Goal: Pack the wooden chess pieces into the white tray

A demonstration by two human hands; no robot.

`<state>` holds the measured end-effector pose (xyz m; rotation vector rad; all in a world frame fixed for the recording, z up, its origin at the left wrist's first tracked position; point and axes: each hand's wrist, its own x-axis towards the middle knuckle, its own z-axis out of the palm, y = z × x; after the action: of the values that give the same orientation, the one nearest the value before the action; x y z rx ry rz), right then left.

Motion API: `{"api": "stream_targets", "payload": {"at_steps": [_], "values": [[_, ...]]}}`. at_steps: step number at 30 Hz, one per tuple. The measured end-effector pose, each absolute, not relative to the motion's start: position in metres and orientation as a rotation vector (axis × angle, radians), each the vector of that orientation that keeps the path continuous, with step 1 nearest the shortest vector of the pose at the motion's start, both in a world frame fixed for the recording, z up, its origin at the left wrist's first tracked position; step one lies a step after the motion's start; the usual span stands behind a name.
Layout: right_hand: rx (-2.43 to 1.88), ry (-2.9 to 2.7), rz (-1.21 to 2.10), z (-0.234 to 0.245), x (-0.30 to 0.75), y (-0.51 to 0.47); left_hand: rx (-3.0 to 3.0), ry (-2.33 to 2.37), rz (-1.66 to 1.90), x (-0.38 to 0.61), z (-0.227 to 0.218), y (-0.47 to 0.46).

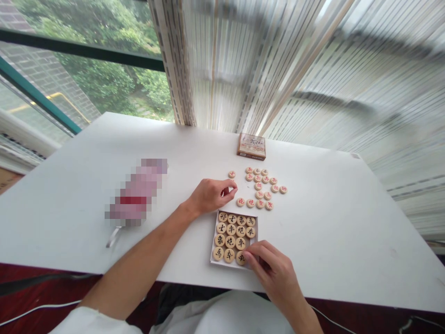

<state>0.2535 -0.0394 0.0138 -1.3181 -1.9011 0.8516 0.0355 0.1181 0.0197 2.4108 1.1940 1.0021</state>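
A small white tray [212, 253] near the table's front edge holds several round wooden chess pieces [230, 229] with black characters. My right hand [274, 271] rests at the tray's lower right corner, fingers curled, fingertips touching a piece there. My left hand [210, 195] hovers just above the tray's far side, thumb and fingers pinched on a piece I can barely see. Several loose pieces with red characters [260, 185] lie scattered beyond the tray. One lone piece [232, 174] sits to their left.
A small printed box [251, 146] stands at the far side of the white table [330, 222]. A blurred-out pink object [137, 192] lies to the left. Striped curtains hang behind, with a window at the left.
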Motion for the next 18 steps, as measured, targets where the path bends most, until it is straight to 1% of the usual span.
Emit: {"api": "stream_targets", "payload": {"at_steps": [18], "values": [[-1.177,-2.006,0.781,0.0139,0.2565,-0.0420,2.361,1.208,0.988,0.0357,0.0182,0.1177]]}}
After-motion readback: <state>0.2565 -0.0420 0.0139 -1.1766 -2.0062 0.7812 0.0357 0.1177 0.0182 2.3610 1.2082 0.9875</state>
